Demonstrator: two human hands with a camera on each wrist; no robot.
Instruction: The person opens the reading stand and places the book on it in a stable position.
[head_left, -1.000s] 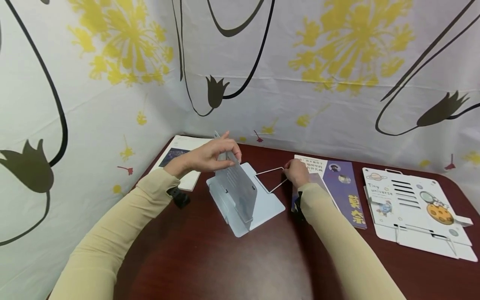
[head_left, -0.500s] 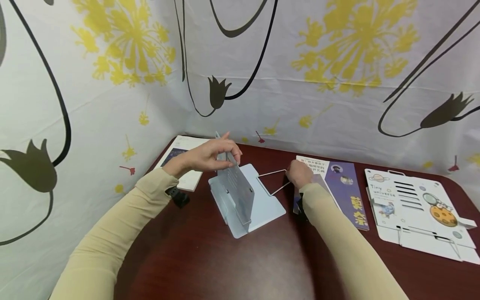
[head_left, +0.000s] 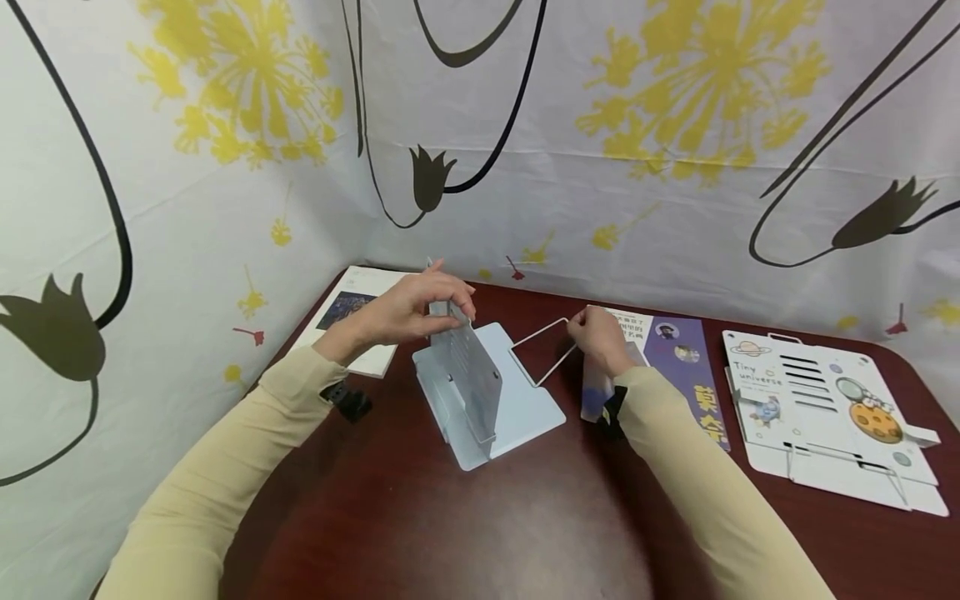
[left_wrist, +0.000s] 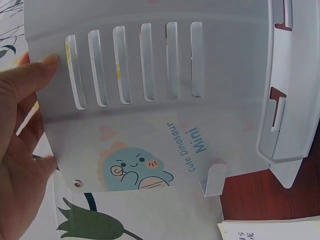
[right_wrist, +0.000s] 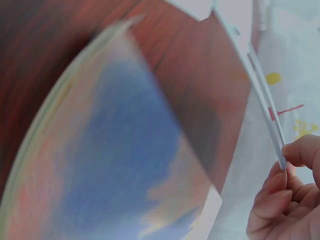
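Observation:
A pale blue metal book stand point(head_left: 525, 417) lies on the table with its slotted panel point(left_wrist: 230, 60) tilted up. The left wrist view shows a dinosaur print point(left_wrist: 135, 167) and "Cute Dinosaur Mini" lettering on that panel. My left hand point(head_left: 423, 307) pinches the panel's upper edge, thumb on one face and fingers behind. Thumb and fingers of my right hand point(head_left: 600, 337) pinch the free end of the stand's thin wire support point(head_left: 557, 366), which slants up from the base. In the right wrist view, the wire's tip sits between thumb and curled fingers.
Under my right wrist lies a purple and white book point(head_left: 682, 358). A white book point(head_left: 375, 367) is at the back left. A white "Tiny universe" book stand point(head_left: 817, 400) lies at the right. A flower-printed curtain point(head_left: 480, 100) hangs behind the dark red table point(head_left: 420, 517).
My right hand has risen slightly, and the wire's free end has lifted with it. The left hand and the tilted panel hold nearly the same position.

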